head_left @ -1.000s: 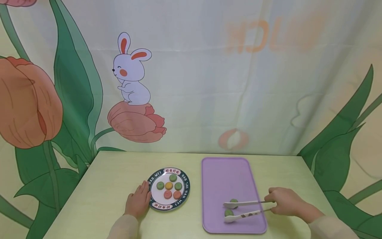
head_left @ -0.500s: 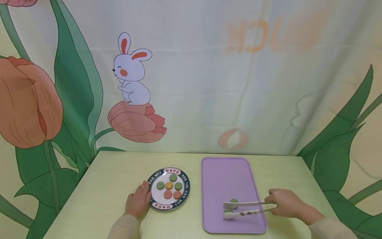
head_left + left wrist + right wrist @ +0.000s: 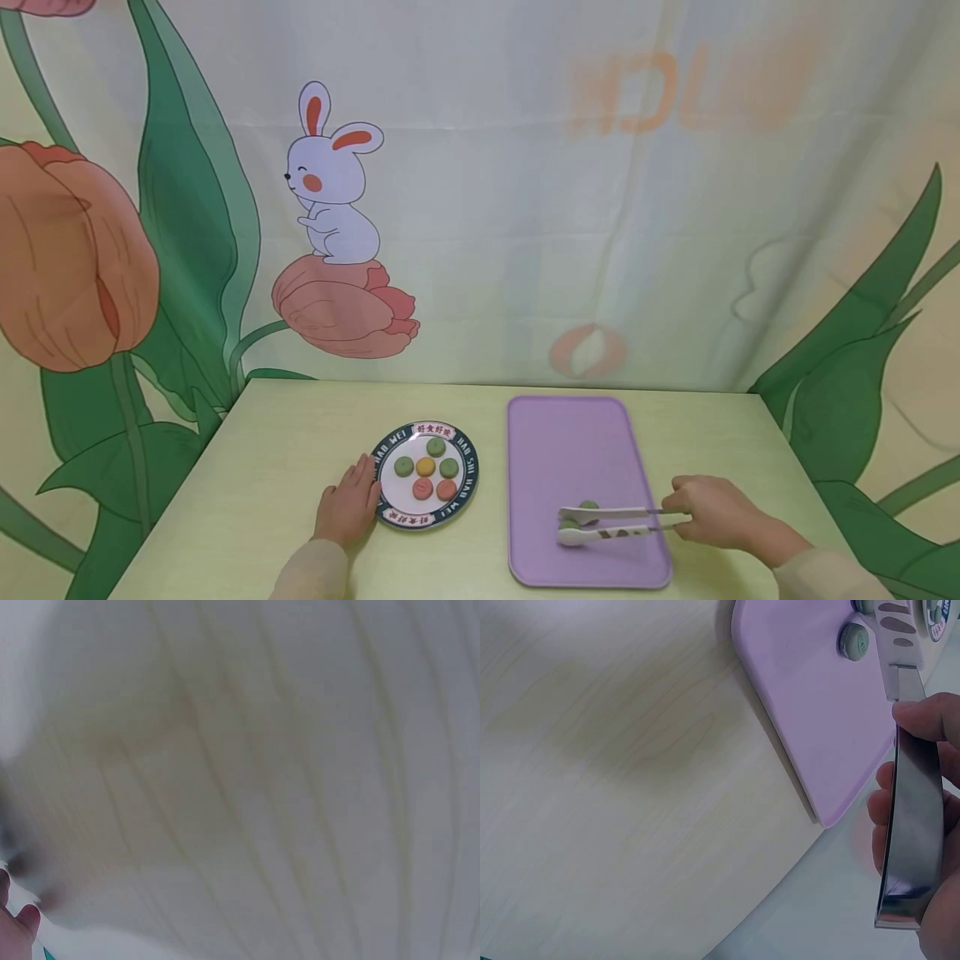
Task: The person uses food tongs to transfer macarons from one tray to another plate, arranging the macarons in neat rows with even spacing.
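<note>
My right hand (image 3: 712, 510) grips metal-handled tongs (image 3: 611, 533) with white, spotted ends, reaching over the purple tray (image 3: 558, 450). A small round green cookie-like piece (image 3: 568, 525) sits between the tong tips, partly hidden by them. Behind the upper tong arm is a second green cookie-like piece (image 3: 589, 505). In the right wrist view, thumb and fingers wrap the metal handle (image 3: 913, 825). My left hand (image 3: 347, 507) lies on the table with straight fingers at the rim of a round plate (image 3: 386, 504). Only a few of its fingertips (image 3: 28, 919) enter the left wrist view.
On the plate sit several similar round pieces, green, pink and one yellow (image 3: 425, 467). The pale wooden table (image 3: 255, 467) extends around plate and tray. A curtain (image 3: 480, 208) printed with a rabbit and tulips hangs behind the table's far edge.
The tongs' tips have drawn closer together around the front green piece and shifted slightly left and back. The left hand and plate have stayed put.
</note>
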Motion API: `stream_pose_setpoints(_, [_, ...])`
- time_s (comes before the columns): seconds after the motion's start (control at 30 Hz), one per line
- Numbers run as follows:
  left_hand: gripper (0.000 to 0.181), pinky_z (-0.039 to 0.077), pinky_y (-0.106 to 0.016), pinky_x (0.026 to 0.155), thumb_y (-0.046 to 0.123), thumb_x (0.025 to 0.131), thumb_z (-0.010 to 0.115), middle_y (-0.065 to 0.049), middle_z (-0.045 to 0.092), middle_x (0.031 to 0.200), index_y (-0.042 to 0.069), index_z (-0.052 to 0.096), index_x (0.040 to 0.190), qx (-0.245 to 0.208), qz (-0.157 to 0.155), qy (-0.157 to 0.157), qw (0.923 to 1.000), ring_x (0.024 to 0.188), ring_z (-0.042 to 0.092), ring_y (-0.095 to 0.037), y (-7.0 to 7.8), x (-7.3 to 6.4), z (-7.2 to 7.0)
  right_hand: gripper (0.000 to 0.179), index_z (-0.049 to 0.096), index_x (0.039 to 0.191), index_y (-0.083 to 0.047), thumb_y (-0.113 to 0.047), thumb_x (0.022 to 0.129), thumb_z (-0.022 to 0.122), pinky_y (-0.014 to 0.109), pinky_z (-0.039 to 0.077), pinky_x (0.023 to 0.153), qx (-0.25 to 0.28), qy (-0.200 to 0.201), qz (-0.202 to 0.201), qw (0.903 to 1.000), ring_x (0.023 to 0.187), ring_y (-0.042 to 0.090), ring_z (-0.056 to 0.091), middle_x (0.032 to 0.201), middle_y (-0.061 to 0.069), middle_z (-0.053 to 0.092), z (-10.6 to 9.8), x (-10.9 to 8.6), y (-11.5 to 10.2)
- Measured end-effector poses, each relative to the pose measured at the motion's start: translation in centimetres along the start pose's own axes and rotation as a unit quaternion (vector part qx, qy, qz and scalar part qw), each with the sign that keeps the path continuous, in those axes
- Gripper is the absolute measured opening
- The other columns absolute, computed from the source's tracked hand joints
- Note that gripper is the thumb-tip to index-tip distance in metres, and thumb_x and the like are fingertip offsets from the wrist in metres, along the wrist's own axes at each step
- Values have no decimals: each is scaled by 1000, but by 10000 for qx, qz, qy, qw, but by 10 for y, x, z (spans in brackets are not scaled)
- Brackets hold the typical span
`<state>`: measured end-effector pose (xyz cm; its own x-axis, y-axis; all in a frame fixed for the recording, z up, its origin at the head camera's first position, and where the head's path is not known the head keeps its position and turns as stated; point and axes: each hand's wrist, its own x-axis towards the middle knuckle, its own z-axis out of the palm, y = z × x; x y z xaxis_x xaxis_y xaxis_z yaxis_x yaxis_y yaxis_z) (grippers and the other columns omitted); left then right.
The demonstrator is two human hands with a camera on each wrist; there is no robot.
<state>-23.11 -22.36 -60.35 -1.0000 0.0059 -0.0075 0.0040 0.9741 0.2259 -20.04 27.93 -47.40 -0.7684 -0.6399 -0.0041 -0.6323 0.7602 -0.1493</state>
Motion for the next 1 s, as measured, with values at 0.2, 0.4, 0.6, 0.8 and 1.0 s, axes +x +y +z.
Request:
stream_pose_setpoints(0.2, [55, 30, -56, 99, 34, 94, 29, -13, 26, 144, 3, 24, 139, 2, -27, -38, 10000, 129, 29, -34, -1, 1, 2, 22, 47, 58, -24, -9, 62, 63, 14, 19, 42, -95, 104, -86, 9999, 51, 0, 20, 58, -13, 28, 2, 1, -1])
stream_pose_setpoints(0.4, [54, 31, -56, 97, 33, 94, 30, -14, 27, 144, 2, 25, 138, -14, 10, 9, 10000, 128, 30, -35, -2, 1, 2, 21, 48, 60, -24, -9, 62, 63, 14, 19, 42, -250, 237, -145, 9993, 51, 0, 21, 58, -13, 28, -1, 4, -3])
stream_pose_setpoints(0.6, [54, 31, -56, 97, 33, 94, 30, -14, 28, 143, 2, 26, 138, -22, 33, 39, 10000, 128, 31, -35, -3, 1, 2, 20, 51, 62, -24, -11, 63, 66, 15, 20, 42, -345, 326, -109, 9988, 51, 0, 23, 58, -13, 30, -9, 9, -7])
stream_pose_setpoints(0.8, [54, 31, -56, 97, 32, 93, 32, -14, 29, 143, 3, 27, 138, -37, 67, 95, 9999, 128, 32, -34, -4, 1, 3, 13, 58, 67, -22, -12, 64, 67, 15, 20, 43, -436, 354, -109, 9984, 52, 0, 23, 58, -13, 31, -9, 13, -7])
stream_pose_setpoints(1.0, [54, 31, -56, 97, 33, 94, 29, -13, 29, 143, 3, 27, 138, -64, 73, 111, 9999, 128, 32, -35, -4, 2, 4, 11, 61, 69, -21, -13, 64, 67, 14, 20, 43, -463, 507, -116, 9976, 52, 1, 23, 59, -13, 31, -9, 18, -7])
